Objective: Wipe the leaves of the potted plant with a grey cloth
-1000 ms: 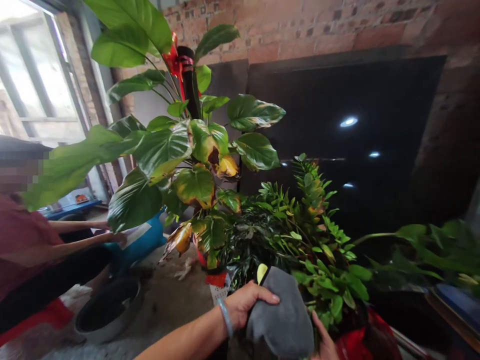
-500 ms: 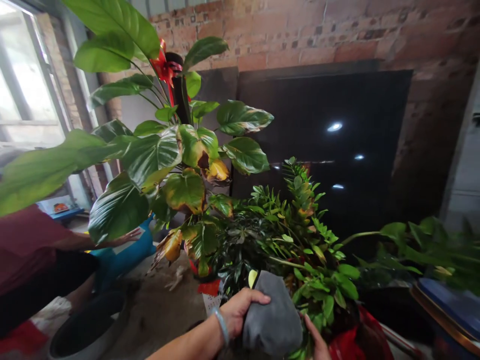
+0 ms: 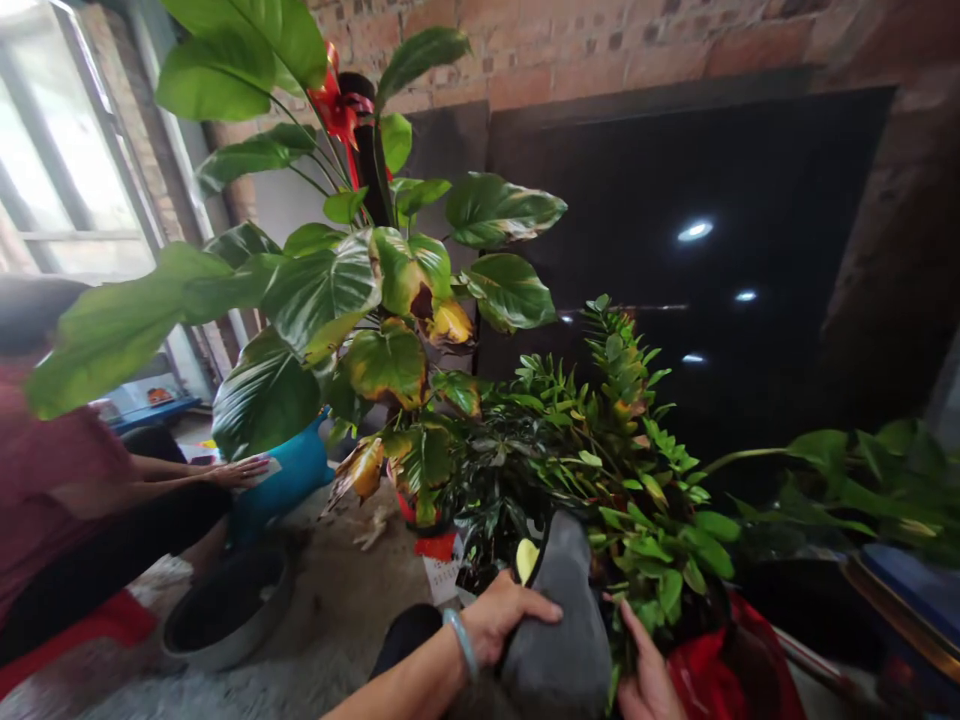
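A dark grey, soft-looking stuffed piece (image 3: 564,625), rounded and narrower at its top, stands in front of me at the bottom of the view. A pale yellow leaf-shaped bit (image 3: 526,558) shows at its upper left edge; its exact kind is unclear. My left hand (image 3: 504,618), with a pale bangle (image 3: 459,643) on the wrist, grips its left side, the thumb lying across the front. Beside its right edge is my right hand (image 3: 649,665), a finger stretched upward and apart from the piece; its lower part is cut off by the frame.
Leafy potted plants (image 3: 652,520) stand close beyond my hands, with a tall large-leaved plant (image 3: 390,365) to the left. At left, a seated person (image 3: 67,460) has hands on a blue object (image 3: 289,485). A grey basin (image 3: 225,610) stands on the floor.
The view has shifted left and down. The grey piece has turned and looks narrower and taller. The person at left shows more fully, leaning over the blue object.
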`<state>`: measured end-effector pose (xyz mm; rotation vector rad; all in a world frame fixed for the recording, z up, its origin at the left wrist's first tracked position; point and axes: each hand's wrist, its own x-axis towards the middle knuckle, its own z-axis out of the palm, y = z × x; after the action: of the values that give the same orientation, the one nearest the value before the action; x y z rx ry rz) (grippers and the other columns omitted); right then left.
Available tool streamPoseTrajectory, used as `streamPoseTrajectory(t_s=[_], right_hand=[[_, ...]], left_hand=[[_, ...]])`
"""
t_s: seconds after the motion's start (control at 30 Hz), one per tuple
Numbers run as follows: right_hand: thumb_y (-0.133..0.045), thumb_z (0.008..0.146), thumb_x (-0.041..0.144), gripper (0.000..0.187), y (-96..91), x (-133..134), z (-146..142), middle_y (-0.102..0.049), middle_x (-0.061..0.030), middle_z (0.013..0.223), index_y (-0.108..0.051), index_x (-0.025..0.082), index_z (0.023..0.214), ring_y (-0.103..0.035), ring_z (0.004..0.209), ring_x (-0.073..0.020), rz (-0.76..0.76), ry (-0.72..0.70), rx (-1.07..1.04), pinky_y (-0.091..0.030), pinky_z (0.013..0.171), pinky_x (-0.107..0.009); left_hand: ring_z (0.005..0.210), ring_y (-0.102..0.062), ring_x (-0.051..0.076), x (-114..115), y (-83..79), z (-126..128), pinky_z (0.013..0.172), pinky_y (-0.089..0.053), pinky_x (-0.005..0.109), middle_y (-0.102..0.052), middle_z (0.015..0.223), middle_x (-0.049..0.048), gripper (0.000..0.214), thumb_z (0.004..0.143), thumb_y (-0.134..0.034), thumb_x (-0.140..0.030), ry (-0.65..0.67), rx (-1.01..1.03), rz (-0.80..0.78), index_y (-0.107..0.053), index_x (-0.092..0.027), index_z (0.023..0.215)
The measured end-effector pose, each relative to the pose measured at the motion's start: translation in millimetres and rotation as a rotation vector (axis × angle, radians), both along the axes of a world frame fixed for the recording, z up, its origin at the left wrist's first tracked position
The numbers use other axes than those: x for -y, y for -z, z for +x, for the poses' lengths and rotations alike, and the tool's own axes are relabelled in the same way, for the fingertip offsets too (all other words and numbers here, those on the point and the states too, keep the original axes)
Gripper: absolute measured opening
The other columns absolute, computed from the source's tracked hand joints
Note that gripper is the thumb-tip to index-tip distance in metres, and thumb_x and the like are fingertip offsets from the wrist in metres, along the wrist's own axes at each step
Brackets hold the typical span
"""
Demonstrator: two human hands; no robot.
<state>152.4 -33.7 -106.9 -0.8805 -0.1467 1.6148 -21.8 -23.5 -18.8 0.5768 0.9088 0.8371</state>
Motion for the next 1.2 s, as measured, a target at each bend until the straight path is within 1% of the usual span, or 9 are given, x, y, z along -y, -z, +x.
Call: streamPoseTrajectory(t_s=[0.17,0.3,0.43,0.57,0.7,0.83,0.93,1.07,1.2], right_hand=[[-0.086,0.04,0.033,0.041,-4.0,2,3,-0.071,0.0015,0.067,-0.066,0.022,0.074,-0.068,0.069,-0.0222,-0.022,0.031,-0.022,-0.055,0.068,-0.038],[-0.086,0.043,0.027,0.037,-22.8,2,-1,-0.07,0.002,0.066,-0.064,0.021,0.073,-0.068,0.065,-0.0206,-0.03,0.029,-0.016,-0.054,0.061,-0.035],[-0.088,0.038,0.029,0.041,-23.8,2,-4,-0.071,0.0018,0.066,-0.065,0.021,0.071,-0.067,0.065,-0.0192,-0.047,0.026,-0.034,-0.054,0.06,-0.032],[-0.087,0.041,0.033,0.04,-3.1,1,3,-0.071,0.0017,0.069,-0.067,0.022,0.074,-0.067,0.067,-0.0175,-0.018,0.034,-0.053,-0.054,0.066,-0.031],[-0.085,0.045,0.031,0.038,1.5,0,6,-0.071,0.0026,0.069,-0.067,0.022,0.077,-0.067,0.07,-0.0205,-0.03,0.031,-0.027,-0.054,0.067,-0.036],[-0.086,0.041,0.026,0.04,-17.3,1,1,-0.07,0.0012,0.067,-0.065,0.02,0.075,-0.067,0.066,-0.0204,-0.073,0.022,-0.046,-0.053,0.059,-0.034],[-0.085,0.044,0.025,0.036,-24.1,3,-2,-0.07,0.0005,0.067,-0.064,0.02,0.073,-0.067,0.064,-0.0201,-0.079,0.029,-0.041,-0.053,0.058,-0.033],[-0.085,0.044,0.03,0.038,-12.3,3,2,-0.07,-0.001,0.069,-0.066,0.02,0.075,-0.067,0.065,-0.0216,-0.067,0.031,-0.035,-0.053,0.057,-0.034],[-0.084,0.048,0.033,0.036,-4.8,3,5,-0.071,-0.0009,0.073,-0.067,0.022,0.078,-0.067,0.07,-0.0228,-0.041,-0.011,-0.011,-0.054,0.062,-0.037]], left_hand=[[0.059,-0.064,0.022,2,-43.8,-28,0.064,-0.05,0.036,-0.071,0.067,0.0078,0.038,0.041,-0.072,-0.007,0.057,0.04,0.093,-0.068,-0.01,0.079],[0.056,-0.062,0.017,-32,-91.2,-26,0.061,-0.049,0.028,-0.07,0.064,0.0067,0.027,0.047,-0.072,-0.009,-0.159,0.141,0.207,-0.067,-0.01,0.074],[0.054,-0.061,0.017,-33,-67.6,-14,0.062,-0.049,0.031,-0.068,0.06,0.005,0.021,0.051,-0.07,-0.009,-0.334,-0.012,0.076,-0.065,-0.011,0.071],[0.056,-0.063,0.021,4,-35.1,-19,0.062,-0.05,0.036,-0.069,0.061,0.0062,0.032,0.042,-0.067,-0.004,-0.039,-0.053,0.043,-0.066,-0.01,0.074],[0.059,-0.065,0.021,9,-63.1,-31,0.064,-0.051,0.032,-0.072,0.069,0.0075,0.039,0.04,-0.068,-0.005,0.05,0.119,0.153,-0.069,-0.009,0.078],[0.056,-0.063,0.017,-22,-91.6,-35,0.06,-0.05,0.027,-0.071,0.065,0.0072,0.03,0.051,-0.067,-0.011,-0.215,0.203,0.15,-0.068,-0.008,0.08],[0.053,-0.062,0.017,-23,-68.8,-35,0.058,-0.049,0.027,-0.07,0.06,0.0055,0.02,0.055,-0.066,-0.011,-0.392,0.096,0.054,-0.066,-0.01,0.074],[0.054,-0.063,0.021,19,-17.5,-45,0.059,-0.05,0.033,-0.069,0.06,0.0056,0.033,0.043,-0.067,-0.004,-0.165,-0.062,-0.044,-0.065,-0.011,0.076],[0.063,-0.067,0.024,33,-23.3,-75,0.064,-0.05,0.032,-0.072,0.066,0.0066,0.039,0.044,-0.07,-0.007,-0.109,0.097,0.039,-0.067,-0.01,0.083]])
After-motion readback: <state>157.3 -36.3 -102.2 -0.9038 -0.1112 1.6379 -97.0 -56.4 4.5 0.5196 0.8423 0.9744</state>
